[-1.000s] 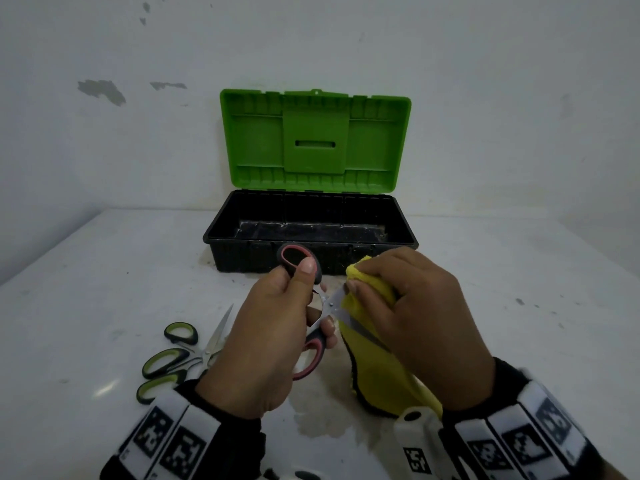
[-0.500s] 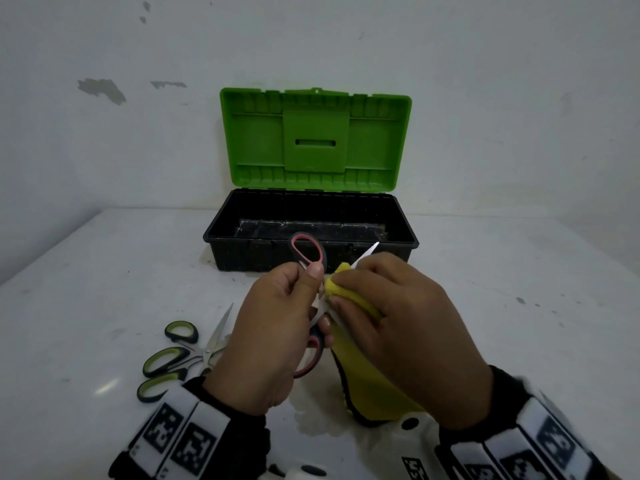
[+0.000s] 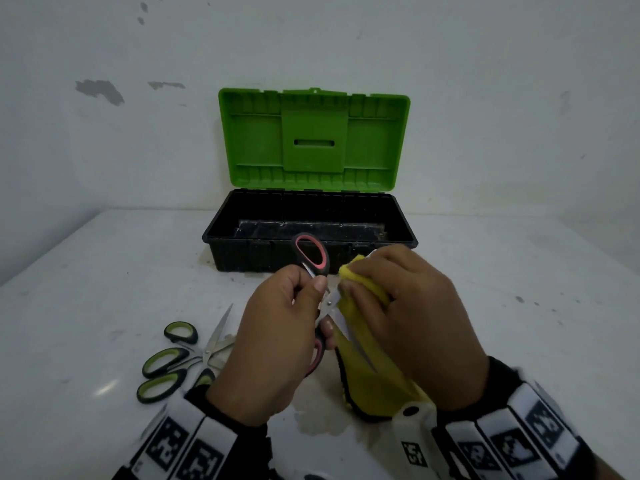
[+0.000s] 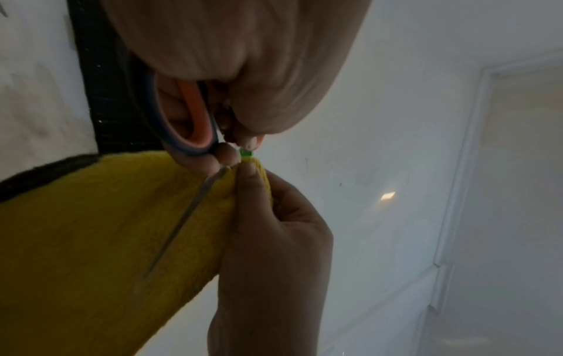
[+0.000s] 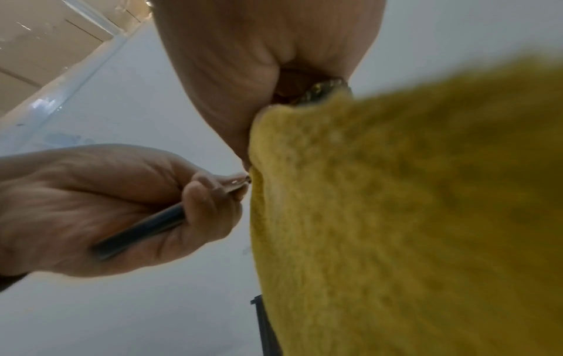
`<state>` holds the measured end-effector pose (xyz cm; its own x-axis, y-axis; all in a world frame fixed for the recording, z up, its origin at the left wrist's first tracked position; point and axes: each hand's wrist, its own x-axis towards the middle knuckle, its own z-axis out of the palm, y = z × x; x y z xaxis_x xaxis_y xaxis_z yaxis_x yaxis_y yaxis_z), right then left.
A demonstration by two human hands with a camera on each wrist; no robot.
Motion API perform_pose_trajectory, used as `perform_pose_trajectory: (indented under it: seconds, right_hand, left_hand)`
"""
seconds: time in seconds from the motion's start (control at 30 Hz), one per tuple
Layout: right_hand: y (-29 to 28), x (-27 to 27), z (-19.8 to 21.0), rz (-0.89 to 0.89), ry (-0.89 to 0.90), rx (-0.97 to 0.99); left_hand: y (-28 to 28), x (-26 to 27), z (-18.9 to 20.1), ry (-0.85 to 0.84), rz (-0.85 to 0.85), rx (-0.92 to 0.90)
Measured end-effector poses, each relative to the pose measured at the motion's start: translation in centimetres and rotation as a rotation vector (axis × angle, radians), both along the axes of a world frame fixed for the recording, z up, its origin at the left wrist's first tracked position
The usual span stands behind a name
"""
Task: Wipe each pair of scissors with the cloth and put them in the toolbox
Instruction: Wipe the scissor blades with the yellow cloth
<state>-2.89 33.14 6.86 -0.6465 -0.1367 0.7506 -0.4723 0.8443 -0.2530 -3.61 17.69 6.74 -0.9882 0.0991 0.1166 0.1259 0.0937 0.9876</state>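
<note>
My left hand point(image 3: 273, 344) grips the red-handled scissors point(image 3: 311, 254) by the handles, blades spread, held up in front of the toolbox point(image 3: 311, 251) so both blades stay reachable. My right hand point(image 3: 415, 317) pinches the yellow cloth point(image 3: 367, 372) folded round the upper blade near the pivot. I judge that grip is there to pad the fingers from the edge while wiping. The lower blade lies bare against the hanging part of the cloth, clearest in the left wrist view.

The toolbox sits open on the table point(image 3: 502, 306), lid point(image 3: 313, 140) propped up at the back, just beyond my hands, so the drop-in is short. I see no scissors inside it.

The green-handled scissors point(image 3: 173, 362) lie in a heap on the table to my left, unwiped by my guess. My left wrist covers part of the heap and the blades overlap, so I can't count the pairs.

The upper blade is mostly under cloth and fingers. Only its tip pokes out past my right hand. The right wrist view is mostly blurred cloth. The far-right part of the toolbox floor is hard to read.
</note>
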Motion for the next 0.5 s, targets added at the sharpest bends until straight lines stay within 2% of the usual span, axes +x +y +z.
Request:
perform_pose_trajectory:
  seconds: [0.23, 0.5]
  right_hand:
    - [-0.6, 0.6, -0.1, 0.023, 0.052, 0.007]
    - [3.1, -1.6, 1.0, -0.140, -0.094, -0.071]
  left_hand:
    - [-0.1, 0.3, 0.3, 0.038, -0.005, -0.037]
    - [-0.2, 0.6, -0.2, 0.078, 0.035, -0.086]
